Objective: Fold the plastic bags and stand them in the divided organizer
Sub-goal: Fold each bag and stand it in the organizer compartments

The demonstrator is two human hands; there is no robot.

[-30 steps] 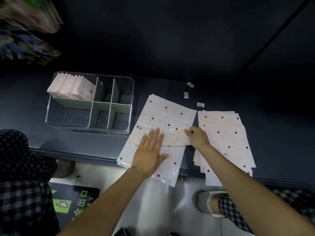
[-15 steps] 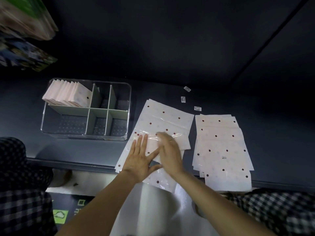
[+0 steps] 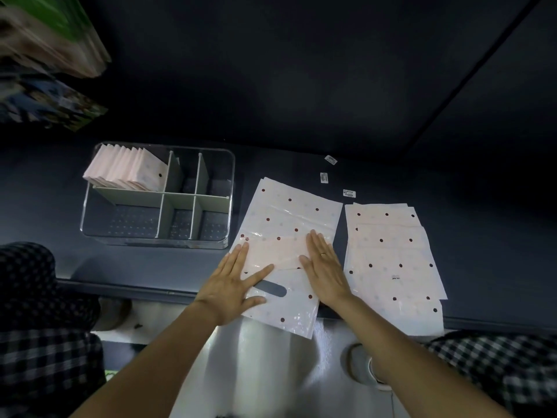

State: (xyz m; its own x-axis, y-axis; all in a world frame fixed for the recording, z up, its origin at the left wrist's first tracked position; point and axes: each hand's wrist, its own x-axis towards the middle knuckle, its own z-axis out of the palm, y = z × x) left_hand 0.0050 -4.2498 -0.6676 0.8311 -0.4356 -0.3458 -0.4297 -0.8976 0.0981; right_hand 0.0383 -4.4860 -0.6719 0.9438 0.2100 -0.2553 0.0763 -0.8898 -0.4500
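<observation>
Plastic, pale pink with dark dots, the bag being folded (image 3: pixel 289 224) lies slanted on the dark counter (image 3: pixel 482 236), its long axis running from the far edge down toward the person, so that its near end with the oval handle slot (image 3: pixel 271 288) hangs over the counter's near edge. A folded band crosses its middle, and both hands lie flat on it with fingers straight and spread, pinching nothing: the left hand (image 3: pixel 233 285) on the band's left end, the right hand (image 3: pixel 327 267) on its right end, thumbs pointing inward. Likely the crease is being pressed before the next fold, which would run along the long axis. The divided organizer (image 3: pixel 229 176) stands just left of the bag, nearer the left hand, with folded bags (image 3: pixel 126 168) upright in its far-left compartment and the other compartments free. Just right lies a stack of unfolded bags (image 3: pixel 391 251), leaving little room on that side.
</observation>
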